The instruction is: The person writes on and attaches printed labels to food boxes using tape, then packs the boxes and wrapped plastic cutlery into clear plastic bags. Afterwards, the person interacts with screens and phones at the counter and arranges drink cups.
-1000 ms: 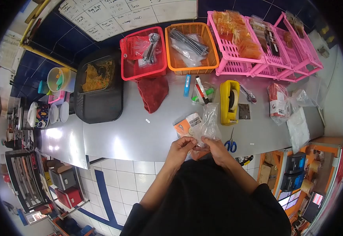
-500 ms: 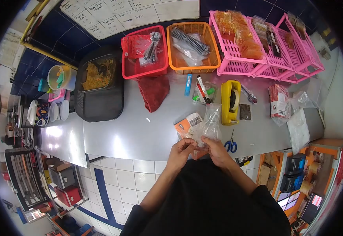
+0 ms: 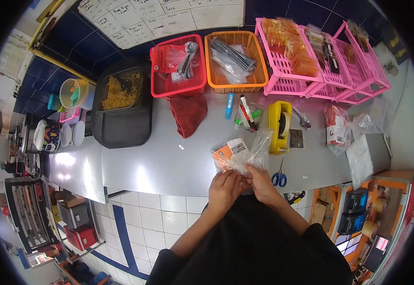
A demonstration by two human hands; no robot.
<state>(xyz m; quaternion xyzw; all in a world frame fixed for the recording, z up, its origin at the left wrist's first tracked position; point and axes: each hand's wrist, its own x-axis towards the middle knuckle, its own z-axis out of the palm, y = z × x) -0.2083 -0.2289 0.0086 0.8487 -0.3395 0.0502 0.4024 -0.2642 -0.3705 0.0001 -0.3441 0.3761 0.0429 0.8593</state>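
Note:
A clear plastic bag (image 3: 261, 146) rises from between my hands at the front edge of the steel table (image 3: 192, 173). My left hand (image 3: 223, 190) is closed on the bag's near part, fingertips pressed together. Close beside it on the right, my right hand (image 3: 262, 184) pinches the same plastic with its thumb on top. An orange and white packet (image 3: 229, 152) lies just beyond my left hand, partly under the clear plastic. Blue-handled scissors (image 3: 279, 178) rest to the right of my right hand. What lies between my fingertips is too small to make out.
A yellow tape dispenser (image 3: 279, 128) and markers (image 3: 247, 113) stand beyond the bag. Farther back are a red basket (image 3: 178, 89), an orange basket (image 3: 237, 88) and pink racks (image 3: 311, 88). A red cloth (image 3: 188, 116) and a black grill pan (image 3: 121, 128) are to the left.
My left hand has turned, its fingers now bunched over the plastic. The clear bag leans more to the right, and more of the orange packet shows. The view has shifted slightly.

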